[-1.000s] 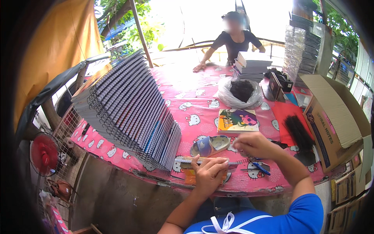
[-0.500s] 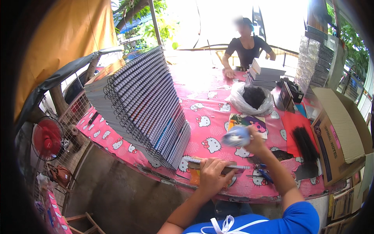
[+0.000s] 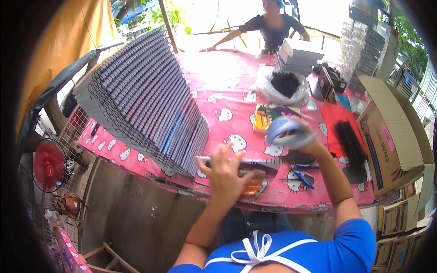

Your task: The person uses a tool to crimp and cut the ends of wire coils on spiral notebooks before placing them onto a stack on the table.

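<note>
My left hand (image 3: 224, 176) has its fingers spread at a notebook (image 3: 273, 168) standing on edge at the near side of the table, spiral edge up. Whether the fingertips touch the notebook is hard to tell. An orange-covered item (image 3: 254, 187) shows beneath that hand. My right hand (image 3: 309, 144) grips a pale blue, ring-shaped roll (image 3: 284, 132), smeared by motion, above the table to the right of the notebook. Just right of the notebook lie blue-handled pliers (image 3: 304, 178). Beyond the roll is a yellow and purple booklet (image 3: 268, 117), partly covered by it.
A tall leaning stack of spiral notebooks (image 3: 145, 100) fills the left side. Ahead are a plastic bag of black material (image 3: 261, 86) and piled books (image 3: 300, 57). Black coils (image 3: 348, 141) lie on red sheets beside a cardboard box (image 3: 387, 145). Opposite stands a person (image 3: 273, 29).
My left hand has lifted and spread its fingers from the notebook. The blue roll in my right hand has swung to show its ring shape. The person opposite has reached an arm leftward.
</note>
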The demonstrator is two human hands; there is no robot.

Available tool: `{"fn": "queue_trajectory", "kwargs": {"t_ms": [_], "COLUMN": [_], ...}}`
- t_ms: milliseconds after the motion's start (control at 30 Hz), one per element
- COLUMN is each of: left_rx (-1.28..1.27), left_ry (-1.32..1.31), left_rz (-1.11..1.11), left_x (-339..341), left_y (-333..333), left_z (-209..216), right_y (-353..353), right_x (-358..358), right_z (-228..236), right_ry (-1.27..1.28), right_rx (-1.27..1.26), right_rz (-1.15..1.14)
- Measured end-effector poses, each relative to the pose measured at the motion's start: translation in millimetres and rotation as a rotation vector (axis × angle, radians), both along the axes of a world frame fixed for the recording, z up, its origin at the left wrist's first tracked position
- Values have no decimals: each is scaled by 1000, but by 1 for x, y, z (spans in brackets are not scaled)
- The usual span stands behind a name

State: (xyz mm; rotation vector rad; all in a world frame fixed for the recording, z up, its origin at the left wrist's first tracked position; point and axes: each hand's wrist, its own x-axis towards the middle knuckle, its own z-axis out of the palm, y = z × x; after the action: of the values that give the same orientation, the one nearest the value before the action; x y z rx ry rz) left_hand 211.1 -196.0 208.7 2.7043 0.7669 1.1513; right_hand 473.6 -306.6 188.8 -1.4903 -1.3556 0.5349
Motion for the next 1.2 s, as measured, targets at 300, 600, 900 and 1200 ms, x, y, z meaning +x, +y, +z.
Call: {"fn": "queue_trajectory", "kwargs": {"t_ms": [300,600,900,1200], "left_rx": [-197,-184,-182,-329], "left_ry": [-159,-189,-220,-287], "left_rz": [-165,-183,-186,-84], "left_x": [-4,-6,-8,-27], "left_y": [28,29,32,44], "left_z": [-14,-14,-15,-20], "right_y": [9,28,41,51], "right_x": [-6,-16,-30,-61], "right_z": [12,-3,15,15], "right_ry": [-263,-285,50,720], "right_rx": [44,-128,-173,78], "right_rz": [174,-3,43,391]}}
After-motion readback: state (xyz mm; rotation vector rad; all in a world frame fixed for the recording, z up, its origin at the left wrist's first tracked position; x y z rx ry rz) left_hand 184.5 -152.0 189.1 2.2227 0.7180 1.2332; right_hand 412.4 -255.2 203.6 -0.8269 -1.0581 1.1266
